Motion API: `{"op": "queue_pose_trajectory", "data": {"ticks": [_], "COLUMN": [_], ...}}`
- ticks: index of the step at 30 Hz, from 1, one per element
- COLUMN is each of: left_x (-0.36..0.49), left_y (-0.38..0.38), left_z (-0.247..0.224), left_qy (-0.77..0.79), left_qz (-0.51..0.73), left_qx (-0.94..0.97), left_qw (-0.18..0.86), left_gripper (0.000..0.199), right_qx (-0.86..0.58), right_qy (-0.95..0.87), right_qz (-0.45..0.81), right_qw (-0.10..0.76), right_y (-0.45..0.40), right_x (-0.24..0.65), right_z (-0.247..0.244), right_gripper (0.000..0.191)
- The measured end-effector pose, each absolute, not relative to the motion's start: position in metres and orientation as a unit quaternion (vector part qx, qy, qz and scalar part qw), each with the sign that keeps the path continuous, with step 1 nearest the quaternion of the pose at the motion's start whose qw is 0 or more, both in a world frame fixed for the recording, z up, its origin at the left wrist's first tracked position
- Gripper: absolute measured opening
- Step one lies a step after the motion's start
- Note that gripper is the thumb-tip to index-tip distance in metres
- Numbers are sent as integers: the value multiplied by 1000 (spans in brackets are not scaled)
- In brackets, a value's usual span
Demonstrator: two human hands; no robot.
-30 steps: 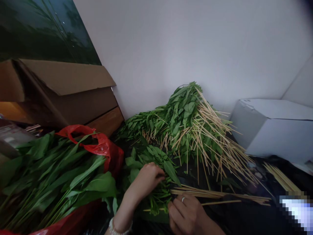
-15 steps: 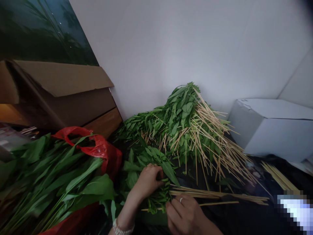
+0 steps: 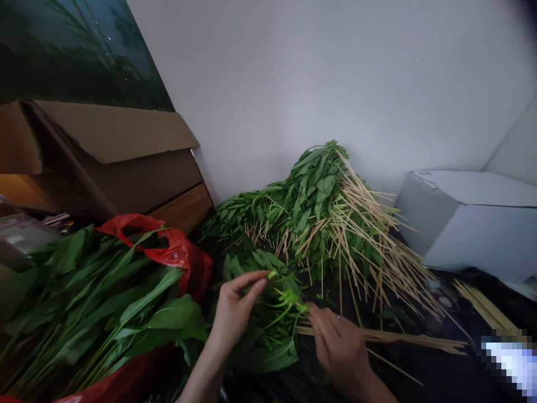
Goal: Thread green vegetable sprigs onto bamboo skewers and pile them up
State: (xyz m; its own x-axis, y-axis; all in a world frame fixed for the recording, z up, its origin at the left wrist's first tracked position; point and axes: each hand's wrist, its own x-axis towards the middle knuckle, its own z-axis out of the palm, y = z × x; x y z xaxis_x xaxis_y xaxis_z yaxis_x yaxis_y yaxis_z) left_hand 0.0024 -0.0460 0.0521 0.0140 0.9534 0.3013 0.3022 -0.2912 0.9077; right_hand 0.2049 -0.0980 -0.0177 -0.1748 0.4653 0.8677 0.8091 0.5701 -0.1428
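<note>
My left hand [image 3: 243,299] pinches a small bright green stem piece [image 3: 272,275] between thumb and forefinger. To its right, my right hand [image 3: 335,336] is closed around a thin bamboo skewer [image 3: 394,366], whose long end slants out to the lower right. Folded green stems [image 3: 288,299] are bunched on the skewer's other end, just ahead of the right fingertips. Below both hands lies a loose heap of leafy greens [image 3: 277,354]. Several bare skewers [image 3: 415,338] lie side by side behind my right hand.
A large pile of skewered greens [image 3: 312,190] leans by the white wall. On the left, a red plastic bag [image 3: 184,257] holds long-stemmed leaves [image 3: 104,302]. A cardboard box [image 3: 121,134] stands behind it, a white box [image 3: 490,224] at the right. More skewers [image 3: 486,308] lie near it.
The right hand has raised the skewer with its greens and moved right, tilting it. The left hand has moved up a little and now pinches a stem piece.
</note>
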Motion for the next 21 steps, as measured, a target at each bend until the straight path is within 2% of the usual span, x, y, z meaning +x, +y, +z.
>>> {"op": "queue_pose_trajectory", "data": {"ticks": [3,21], "left_x": [2,8], "left_y": [-47,-50], "left_z": [45,41], "left_qy": [502,453], "left_qz": [491,510], "left_qx": [617,647], "left_qw": [356,342], "left_gripper": [22,15], "right_qx": [-436,-450], "right_qy": [-743,-743], "right_qz": [-166,-159], "right_qw": [481,470], "right_y": [-98,-98], "right_x": [205,205], "right_z": [-17,-22], "right_gripper": [22,25]}}
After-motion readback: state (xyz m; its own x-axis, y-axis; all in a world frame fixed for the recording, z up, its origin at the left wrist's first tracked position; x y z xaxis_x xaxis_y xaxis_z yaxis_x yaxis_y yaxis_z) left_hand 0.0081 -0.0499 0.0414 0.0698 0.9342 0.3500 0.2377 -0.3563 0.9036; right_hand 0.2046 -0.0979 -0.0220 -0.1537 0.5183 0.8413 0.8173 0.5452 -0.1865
